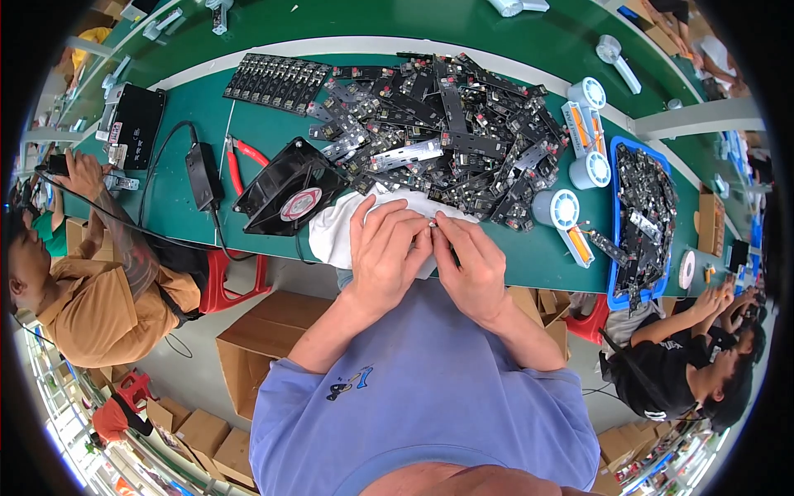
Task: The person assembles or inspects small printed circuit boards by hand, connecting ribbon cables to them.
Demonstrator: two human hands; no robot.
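Observation:
My left hand (385,252) and my right hand (473,269) meet at the table's near edge, fingertips pinched together. Between them shows a tiny pale part (432,223), too small to name; both hands seem closed on it. Under and behind my fingers lies a crumpled white cloth (331,233). Just beyond it spreads a large heap of black circuit boards (475,145), some with silvery strips. To the left of the cloth a black square fan (289,192) stands tilted, beside red-handled pliers (236,165).
Left are a power adapter (203,175) with its cable and a black box (136,124). A board panel (277,81) lies behind. White-and-orange handheld fan parts (557,209) and a blue tray (614,248) of boards stand right. Co-workers sit on both sides; cardboard boxes (273,331) are below.

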